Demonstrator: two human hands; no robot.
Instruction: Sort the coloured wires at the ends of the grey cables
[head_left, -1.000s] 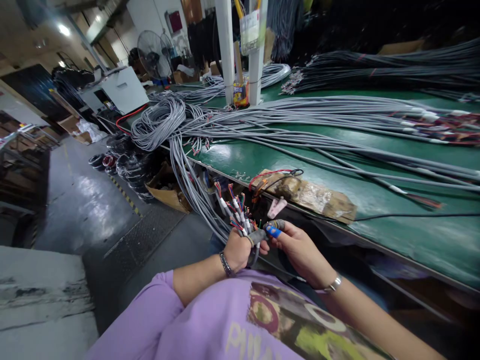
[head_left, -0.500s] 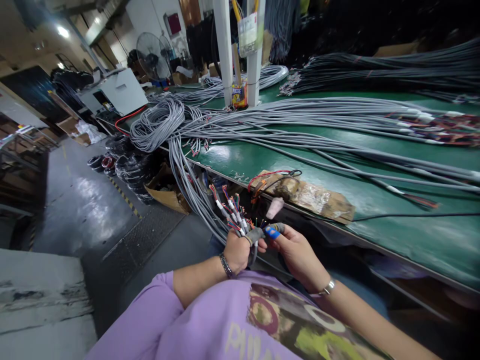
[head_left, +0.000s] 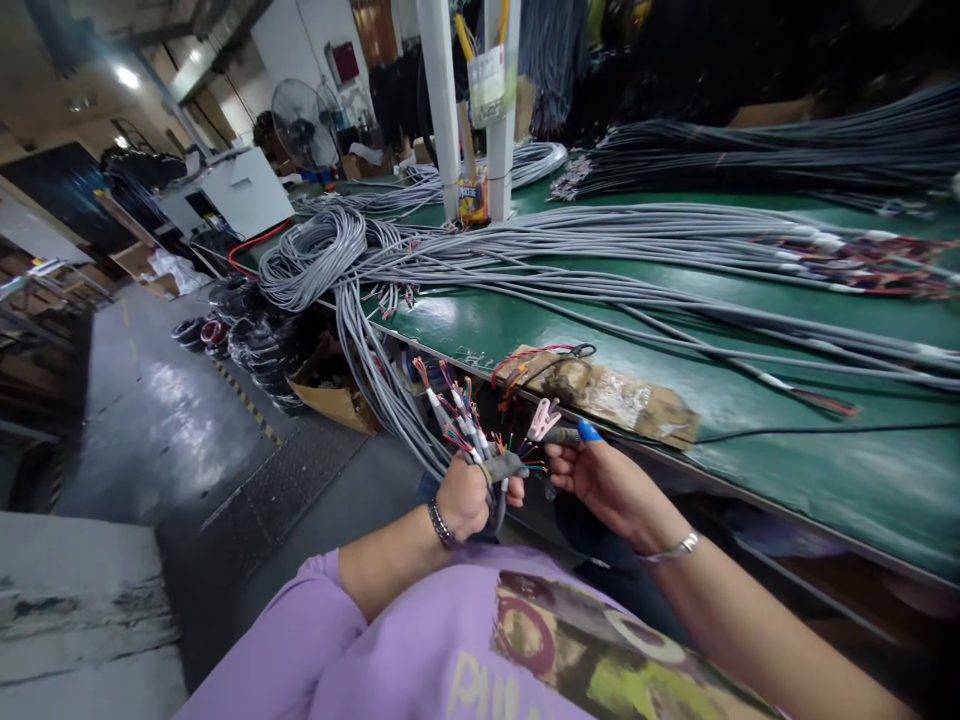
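Observation:
My left hand point(head_left: 469, 495) is closed around a bundle of grey cables point(head_left: 496, 515). Above the fist their ends fan out, with white wrapped sections and thin multicoloured wires point(head_left: 459, 408). A grey cover sits on a finger of this hand, with loose coloured wires point(head_left: 531, 463) spreading beside it. Just to the right, my right hand point(head_left: 600, 485) has its index finger, also in a grey cover, pointing toward those wires. Its thumb, in a blue cover, is raised apart, and nothing shows between them. Behind that index finger is a pink clip point(head_left: 543, 420) at the bench edge.
The green bench point(head_left: 465, 325) carries long grey cables point(head_left: 637, 235) and a coil point(head_left: 315, 255). A taped cardboard piece point(head_left: 611, 390) lies at its front edge. White posts point(head_left: 501, 130) rise from the bench. Black coils point(head_left: 262, 345) and an open carton point(head_left: 330, 385) are on the floor.
My right hand has drawn back slightly to the right from the wires, and its thumb has lifted off the index finger. The left hand keeps its hold. The pink clip has turned.

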